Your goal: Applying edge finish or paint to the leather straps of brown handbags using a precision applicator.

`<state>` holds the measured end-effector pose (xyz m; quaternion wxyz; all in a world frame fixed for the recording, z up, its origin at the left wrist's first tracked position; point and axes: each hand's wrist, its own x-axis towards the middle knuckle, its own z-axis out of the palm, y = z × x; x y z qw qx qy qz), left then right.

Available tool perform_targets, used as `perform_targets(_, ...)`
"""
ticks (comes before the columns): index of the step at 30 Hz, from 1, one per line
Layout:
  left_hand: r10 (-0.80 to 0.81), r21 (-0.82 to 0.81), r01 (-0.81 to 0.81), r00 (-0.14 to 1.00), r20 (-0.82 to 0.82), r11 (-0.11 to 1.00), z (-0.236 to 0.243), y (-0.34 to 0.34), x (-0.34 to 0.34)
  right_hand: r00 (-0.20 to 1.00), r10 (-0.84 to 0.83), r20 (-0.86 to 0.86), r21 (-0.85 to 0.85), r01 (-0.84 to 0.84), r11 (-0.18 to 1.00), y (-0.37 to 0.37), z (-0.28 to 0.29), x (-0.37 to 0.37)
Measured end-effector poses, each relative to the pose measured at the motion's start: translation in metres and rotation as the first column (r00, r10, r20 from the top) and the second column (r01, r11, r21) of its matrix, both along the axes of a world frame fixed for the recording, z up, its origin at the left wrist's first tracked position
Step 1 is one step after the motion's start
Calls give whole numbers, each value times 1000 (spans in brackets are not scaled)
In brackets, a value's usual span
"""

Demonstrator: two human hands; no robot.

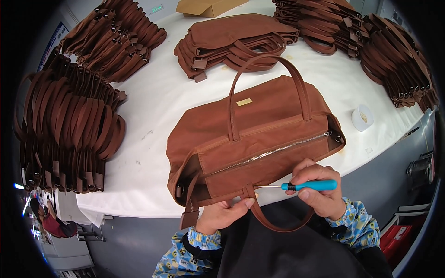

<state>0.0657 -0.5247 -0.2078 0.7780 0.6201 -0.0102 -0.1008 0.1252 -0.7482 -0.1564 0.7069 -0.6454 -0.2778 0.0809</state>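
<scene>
A brown handbag [273,160] with a silver zipper and a small gold plate lies on the table's near edge. Its far handle [300,88] arches upward, while the near handle [278,224] hangs toward my lap. My left hand [223,214] pinches the bag's near edge at the base of that handle, thumb on top. In my right hand [320,190] is a blue-handled screwdriver [317,185] with a thin metal shaft. The shaft points left, its tip at the handle's base; the tip's shape is too small to make out.
Brown bags are stacked at the left [69,116], the far left [111,41], the far middle [232,34] and the right [396,60]. A small white cup [362,117] stands on the white-covered table [143,106]. A cardboard box [208,7] sits behind. Another person [54,220] is at lower left.
</scene>
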Motion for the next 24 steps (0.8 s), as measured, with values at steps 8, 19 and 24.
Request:
perform_targets(8, 7, 11, -7, 1000, 10, 1000, 2, -1, 1, 999, -26, 45, 4, 26, 1000, -1, -1, 0)
perform_targets(19, -6, 74, 1, 998, 61, 997, 7, -2, 3, 975, 41, 216, -60, -29, 998, 5, 7, 4)
perform_targets(24, -19, 75, 19, 1000, -1, 997, 8, -2, 2, 972, 52, 228, -65, -38, 997, 9, 5, 4)
